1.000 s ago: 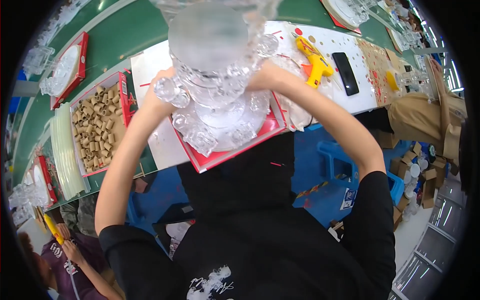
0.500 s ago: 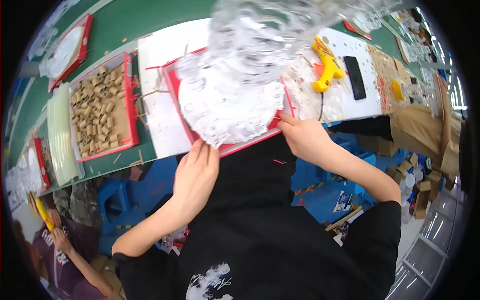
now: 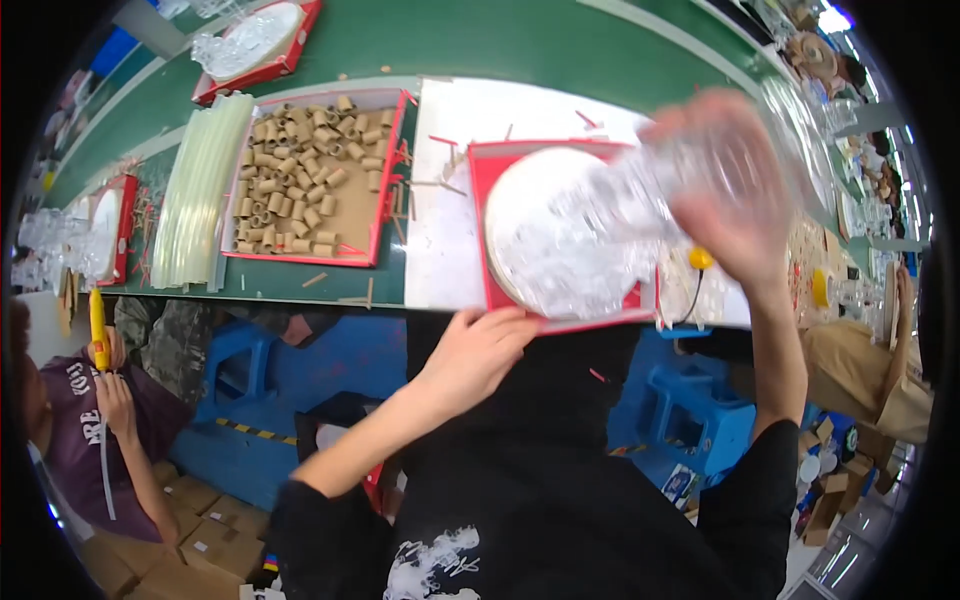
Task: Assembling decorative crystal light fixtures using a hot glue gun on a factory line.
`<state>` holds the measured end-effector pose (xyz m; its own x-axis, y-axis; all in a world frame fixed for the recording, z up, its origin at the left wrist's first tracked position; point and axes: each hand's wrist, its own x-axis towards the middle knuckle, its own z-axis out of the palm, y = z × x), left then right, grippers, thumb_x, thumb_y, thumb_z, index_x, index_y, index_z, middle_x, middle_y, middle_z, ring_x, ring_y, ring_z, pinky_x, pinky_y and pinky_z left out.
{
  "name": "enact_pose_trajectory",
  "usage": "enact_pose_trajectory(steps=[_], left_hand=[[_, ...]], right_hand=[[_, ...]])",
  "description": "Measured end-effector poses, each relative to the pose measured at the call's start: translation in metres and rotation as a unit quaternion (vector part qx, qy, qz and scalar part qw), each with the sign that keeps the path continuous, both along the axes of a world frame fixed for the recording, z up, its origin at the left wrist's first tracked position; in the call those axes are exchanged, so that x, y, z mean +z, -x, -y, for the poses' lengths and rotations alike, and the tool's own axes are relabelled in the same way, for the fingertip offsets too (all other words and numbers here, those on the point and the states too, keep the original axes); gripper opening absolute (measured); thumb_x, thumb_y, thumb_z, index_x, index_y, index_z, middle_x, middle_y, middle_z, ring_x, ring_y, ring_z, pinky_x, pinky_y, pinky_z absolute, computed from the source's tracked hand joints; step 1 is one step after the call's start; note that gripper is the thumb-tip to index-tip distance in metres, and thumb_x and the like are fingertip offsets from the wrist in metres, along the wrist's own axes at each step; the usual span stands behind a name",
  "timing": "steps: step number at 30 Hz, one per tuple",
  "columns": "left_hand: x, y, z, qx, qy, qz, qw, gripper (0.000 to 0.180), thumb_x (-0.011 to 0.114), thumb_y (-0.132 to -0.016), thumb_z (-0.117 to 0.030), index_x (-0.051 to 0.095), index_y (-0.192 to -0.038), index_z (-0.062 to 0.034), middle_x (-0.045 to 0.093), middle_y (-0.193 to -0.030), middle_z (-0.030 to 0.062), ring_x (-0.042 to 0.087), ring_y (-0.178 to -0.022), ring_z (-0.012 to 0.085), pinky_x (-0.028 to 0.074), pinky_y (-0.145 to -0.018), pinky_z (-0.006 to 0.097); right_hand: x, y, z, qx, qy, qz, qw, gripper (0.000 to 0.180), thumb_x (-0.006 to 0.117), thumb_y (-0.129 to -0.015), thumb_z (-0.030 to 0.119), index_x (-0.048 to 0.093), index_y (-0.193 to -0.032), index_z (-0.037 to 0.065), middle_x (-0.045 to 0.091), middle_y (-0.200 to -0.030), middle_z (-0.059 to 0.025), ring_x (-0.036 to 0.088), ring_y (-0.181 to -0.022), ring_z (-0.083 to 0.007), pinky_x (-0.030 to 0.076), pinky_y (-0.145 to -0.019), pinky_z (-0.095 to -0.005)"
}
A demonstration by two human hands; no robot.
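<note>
Bench (image 3: 480, 50): green-topped, long.
Floor (image 3: 335, 385): blue.
Stools (image 3: 705, 415): blue, left and right.
Light (image 3: 833, 20): bright, far right.

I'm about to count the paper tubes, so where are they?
In the head view, the paper tubes lie in the red tray at left, between the clear strips and the white board.

And we're seeing a black shirt (image 3: 590, 480), its short left sleeve (image 3: 325, 535) and right sleeve (image 3: 750, 500) both ending around the elbows. A blotchy white print (image 3: 410, 568) is standing out down on the chest, with thin, script-like white lettering running beside it. The left hand (image 3: 480, 360) is showing bare; the right hand (image 3: 735, 190), bare too, is blurring.
</note>
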<state>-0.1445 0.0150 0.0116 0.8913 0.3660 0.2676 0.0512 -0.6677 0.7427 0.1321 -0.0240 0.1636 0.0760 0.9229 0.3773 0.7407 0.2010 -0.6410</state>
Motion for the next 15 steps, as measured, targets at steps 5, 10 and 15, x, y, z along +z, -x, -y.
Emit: enact_pose_trajectory(steps=[5, 10, 15], left_hand=[[-0.028, 0.048, 0.018, 0.170, 0.788, 0.278, 0.522, 0.033, 0.048, -0.097, -0.026, 0.055, -0.119, -0.0031, 0.058, -0.124, 0.0109, 0.054, -0.115, 0.0249, 0.039, -0.102, 0.038], [-0.026, -0.003, 0.021, 0.109, 0.863, 0.224, 0.440, 0.054, 0.040, -0.098, -0.043, 0.039, -0.138, -0.0058, 0.049, -0.136, 0.0104, 0.051, -0.120, 0.0264, 0.035, -0.105, 0.042], [-0.016, 0.009, 0.020, 0.126, 0.857, 0.173, 0.468, 0.057, 0.039, -0.098, -0.046, 0.038, -0.139, -0.0053, 0.049, -0.136, 0.0107, 0.050, -0.121, 0.0262, 0.035, -0.105, 0.043]], right_hand=[[0.016, 0.022, 0.060, 0.112, -0.119, -0.156, 0.974, 0.089, 0.077, -0.064, 0.064, 0.040, -0.120, 0.006, 0.057, -0.108, -0.0167, 0.058, -0.105, -0.0322, 0.046, -0.095, -0.0441], [0.056, 0.051, 0.076, 0.164, 0.000, -0.315, 0.935, 0.092, 0.088, -0.057, 0.047, 0.037, -0.122, 0.008, 0.054, -0.111, -0.0143, 0.055, -0.109, -0.0354, 0.045, -0.096, -0.0428], [0.045, 0.058, 0.080, 0.226, 0.036, -0.293, 0.928, 0.086, 0.090, -0.060, 0.037, 0.037, -0.123, 0.012, 0.053, -0.115, -0.0130, 0.052, -0.114, -0.0350, 0.039, -0.103, -0.0430]])
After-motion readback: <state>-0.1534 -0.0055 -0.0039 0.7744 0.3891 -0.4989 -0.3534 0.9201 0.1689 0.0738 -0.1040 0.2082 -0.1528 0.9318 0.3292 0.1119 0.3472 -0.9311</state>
